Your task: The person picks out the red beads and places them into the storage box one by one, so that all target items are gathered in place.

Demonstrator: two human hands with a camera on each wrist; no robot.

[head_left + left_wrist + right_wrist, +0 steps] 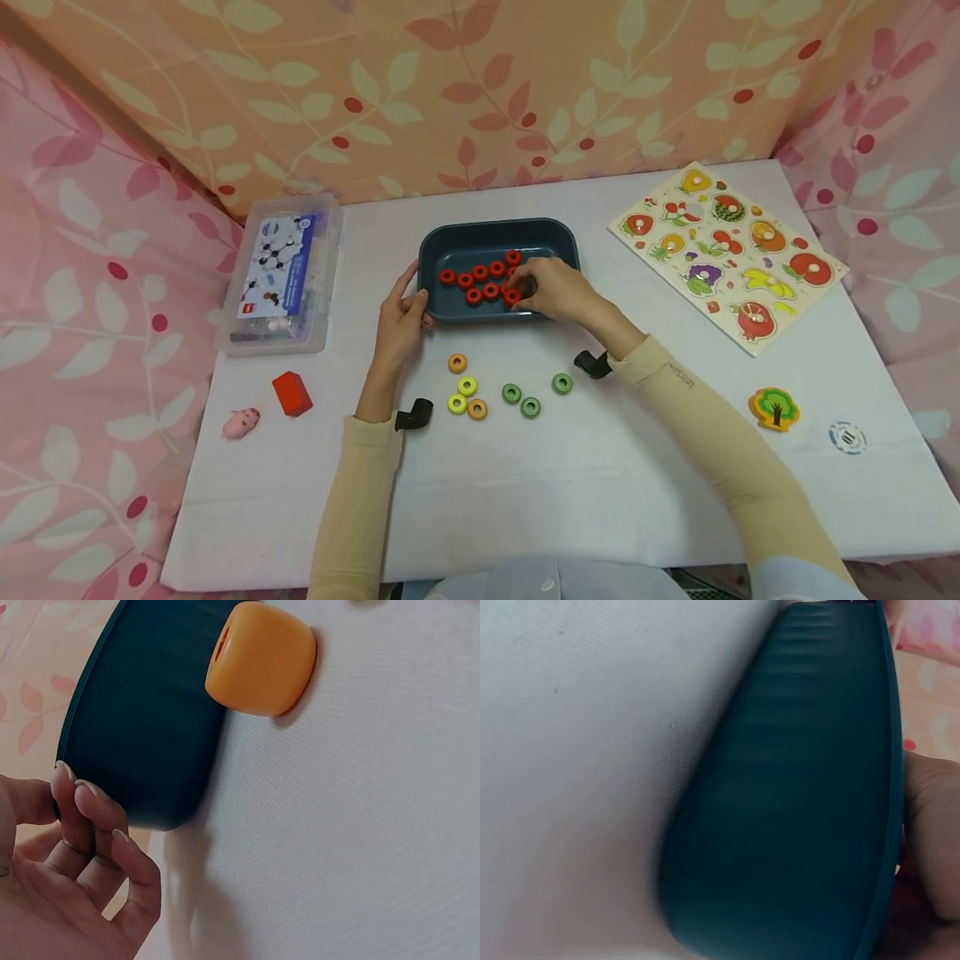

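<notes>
A dark blue tray (498,314) stands on the table with several red ring beads (480,272) lying in it. My left hand (401,321) grips the tray's left end, thumb and fingers pinching the rim; the left wrist view shows these fingers (101,847) at the edge. Inside the tray's right part is my right hand (558,289), its thumb and fingers curled at a red bead near the front wall. The tray wall (795,780) hides most of that hand in the right wrist view. An orange bead (262,660) rests on the cloth near the tray.
Yellow beads (467,386) and green beads (530,407) lie before the tray. To the left are a lidded plastic box (277,267), a red block (292,393) and a pink pig (241,423). A fruit puzzle board (727,250), tree piece (774,408) and round chip (847,437) lie right.
</notes>
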